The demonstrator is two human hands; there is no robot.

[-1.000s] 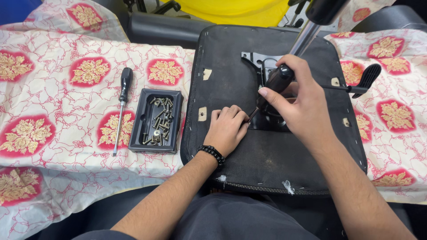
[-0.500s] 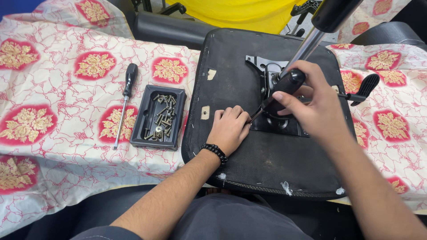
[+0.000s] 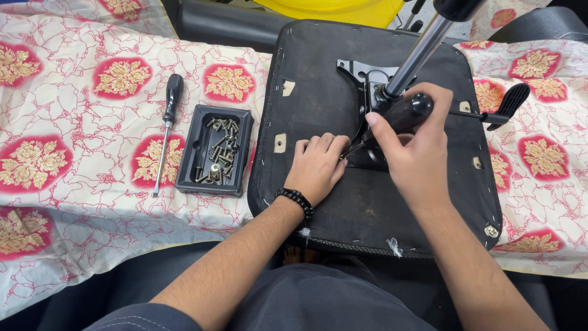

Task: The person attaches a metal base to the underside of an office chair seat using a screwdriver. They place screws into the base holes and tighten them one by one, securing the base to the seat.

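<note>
One screw is being worked at the seat's [image 3: 318, 79] metal plate [image 3: 361, 73].
Right hand [image 3: 410, 144] grips a screwdriver [image 3: 401, 113] closed; left hand [image 3: 315, 165], fingers together, steadies its tip. Many screws wait in the tray [image 3: 214, 150] near the surface's middle.

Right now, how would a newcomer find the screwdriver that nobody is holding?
Look at the flowered cloth left of the black seat base. A small black tray of screws sits there. The spare screwdriver lies just left of it, apart from both hands, black handle away from the person.
</note>
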